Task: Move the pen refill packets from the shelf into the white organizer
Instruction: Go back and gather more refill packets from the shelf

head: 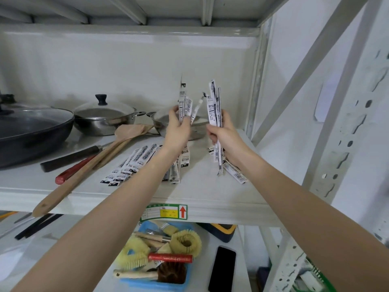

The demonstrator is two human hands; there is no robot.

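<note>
Both my hands are raised above the white shelf (202,192), each gripping a bunch of long white pen refill packets held upright. My left hand (177,128) holds a few packets (184,106) fanned out above its fingers. My right hand (224,133) holds a taller bunch (214,106) whose lower ends hang below the palm. Several more packets (131,165) lie loose on the shelf under my left forearm, and others (234,173) lie under my right wrist. No white organizer is in view.
On the shelf's left stand a dark pan (31,131), a lidded steel pot (105,119) and a second steel pan (160,123) behind my hands. Wooden spatulas (90,165) and knives lie in front. Below, a blue tray of brushes (162,256) and a black phone (223,268).
</note>
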